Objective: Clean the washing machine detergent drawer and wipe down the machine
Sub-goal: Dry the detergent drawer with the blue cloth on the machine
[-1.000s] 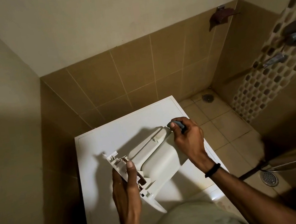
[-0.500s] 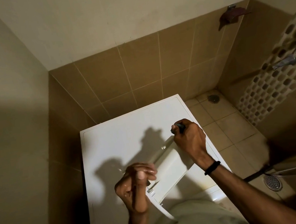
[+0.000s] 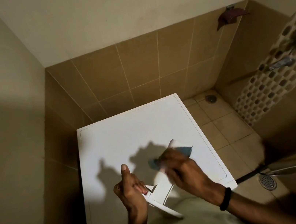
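Note:
The white washing machine top (image 3: 120,139) fills the middle of the view. Above its near edge I hold the white detergent drawer (image 3: 161,194), its front panel toward my body. My left hand (image 3: 131,193) grips the drawer's left front end, thumb pointing up. My right hand (image 3: 182,170) is blurred with motion over the drawer's far part and holds a blue-grey cloth (image 3: 184,150), which shows on both sides of the fingers. Most of the drawer lies hidden under my right hand.
Brown tiled walls close in behind and to the left of the machine. To the right is tiled floor with a round drain (image 3: 268,182), a smaller drain (image 3: 211,98), a wall tap (image 3: 282,63) and a dark hose (image 3: 248,174) on the floor.
My right hand has slid down the drawer toward me, the cloth now spreading out from it. My left hand shifted its grip, thumb now up. The view tilted slightly.

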Motion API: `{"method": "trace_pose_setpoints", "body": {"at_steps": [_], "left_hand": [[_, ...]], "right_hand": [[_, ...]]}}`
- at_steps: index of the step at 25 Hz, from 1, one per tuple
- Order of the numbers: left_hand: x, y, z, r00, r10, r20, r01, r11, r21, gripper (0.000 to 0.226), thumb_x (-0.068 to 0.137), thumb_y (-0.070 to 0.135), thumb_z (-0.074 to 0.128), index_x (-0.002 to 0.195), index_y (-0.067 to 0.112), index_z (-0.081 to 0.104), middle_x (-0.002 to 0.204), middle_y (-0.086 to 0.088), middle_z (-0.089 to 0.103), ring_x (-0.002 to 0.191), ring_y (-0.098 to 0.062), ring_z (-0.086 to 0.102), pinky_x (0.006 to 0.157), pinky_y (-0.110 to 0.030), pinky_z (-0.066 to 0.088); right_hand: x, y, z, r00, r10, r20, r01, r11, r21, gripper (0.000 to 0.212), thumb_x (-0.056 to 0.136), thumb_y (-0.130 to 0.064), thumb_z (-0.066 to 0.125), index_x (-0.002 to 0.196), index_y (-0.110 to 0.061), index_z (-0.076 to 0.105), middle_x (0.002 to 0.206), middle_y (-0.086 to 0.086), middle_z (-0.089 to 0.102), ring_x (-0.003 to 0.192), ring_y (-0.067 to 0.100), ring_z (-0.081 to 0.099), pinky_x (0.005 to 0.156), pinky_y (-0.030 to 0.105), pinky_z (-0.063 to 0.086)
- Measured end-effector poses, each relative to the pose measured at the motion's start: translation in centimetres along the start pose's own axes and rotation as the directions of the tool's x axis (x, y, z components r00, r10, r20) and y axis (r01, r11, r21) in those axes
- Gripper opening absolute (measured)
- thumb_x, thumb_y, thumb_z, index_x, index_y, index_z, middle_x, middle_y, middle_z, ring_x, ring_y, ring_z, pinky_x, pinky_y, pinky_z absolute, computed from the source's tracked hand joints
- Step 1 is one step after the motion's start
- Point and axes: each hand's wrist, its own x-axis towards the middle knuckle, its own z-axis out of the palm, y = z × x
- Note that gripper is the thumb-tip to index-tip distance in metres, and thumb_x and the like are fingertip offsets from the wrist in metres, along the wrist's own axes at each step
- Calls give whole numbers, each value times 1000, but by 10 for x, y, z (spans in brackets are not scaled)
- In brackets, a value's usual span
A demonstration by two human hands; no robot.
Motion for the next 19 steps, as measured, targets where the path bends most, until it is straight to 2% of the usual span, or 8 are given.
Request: {"method": "trace_pose_setpoints", "body": {"at_steps": [2, 4, 7, 9, 11, 13, 14, 19], "left_hand": [[0, -6, -6, 1000, -3, -14, 4, 997, 71, 74, 86, 60, 59, 33, 15, 35, 32, -5, 25, 28, -20, 27, 45, -29, 30], [-4, -7, -7, 1000, -12, -13, 13, 996, 93, 76, 88, 62, 57, 33, 14, 35, 33, -4, 25, 29, -20, 26, 45, -29, 30], [-8, -1, 0, 998, -52, -33, 53, 999, 12, 73, 94, 54, 53, 33, 21, 32, 35, 2, 22, 28, -15, 24, 40, -20, 26], [-7, -3, 0, 997, -44, -56, 44, 999, -9, 76, 100, 51, 52, 33, 23, 32, 36, 3, 22, 28, -14, 24, 40, -19, 26], [-4, -6, -6, 995, -33, -95, 33, 999, 6, 77, 105, 46, 49, 33, 22, 33, 36, 2, 23, 28, -16, 25, 42, -21, 26], [0, -9, -10, 994, -32, -107, 34, 999, 15, 78, 108, 42, 46, 33, 23, 32, 35, 1, 23, 29, -17, 25, 43, -23, 26], [1, -9, -10, 993, -44, -110, 46, 999, 12, 79, 109, 41, 45, 33, 23, 32, 36, 1, 22, 29, -17, 25, 43, -23, 27], [9, -13, -10, 985, -79, -154, 79, 997, -7, 76, 108, 41, 50, 36, 21, 30, 38, -1, 21, 29, -17, 23, 39, -21, 29]], "right_hand": [[-28, -16, 6, 959, -192, 209, 174, 980, 100, 21, 100, -13, 61, 118, -8, 71, 127, 5, 65, 127, 21, 56, 108, 40, 44], [-36, -4, 0, 925, -243, 294, 220, 969, 110, 26, 102, -17, 59, 124, -9, 70, 136, 3, 62, 137, 16, 49, 113, 40, 40], [-12, 38, -19, 993, -34, 109, 36, 999, -10, 28, 100, -12, 58, 125, -14, 70, 140, -2, 60, 138, 6, 46, 109, 42, 45], [-4, 35, -17, 998, 56, 6, -55, 998, -42, 29, 94, -4, 61, 119, -14, 73, 136, -2, 63, 135, -1, 46, 104, 40, 48], [-17, 3, -4, 988, -38, 150, 30, 998, 58, 24, 97, -4, 59, 114, -9, 75, 131, 1, 66, 133, 5, 51, 107, 37, 47], [-32, -21, 1, 920, -240, 311, 203, 968, 146, 22, 100, -4, 58, 116, -5, 73, 131, 5, 65, 132, 14, 54, 110, 33, 43], [-30, -15, -5, 899, -263, 350, 224, 963, 149, 25, 99, 0, 57, 118, -6, 73, 133, 4, 64, 132, 15, 54, 110, 33, 43], [12, 52, -22, 995, 10, 99, 2, 993, -122, 47, 83, 12, 61, 119, -15, 73, 136, -2, 62, 131, 12, 54, 103, 40, 49]]}}
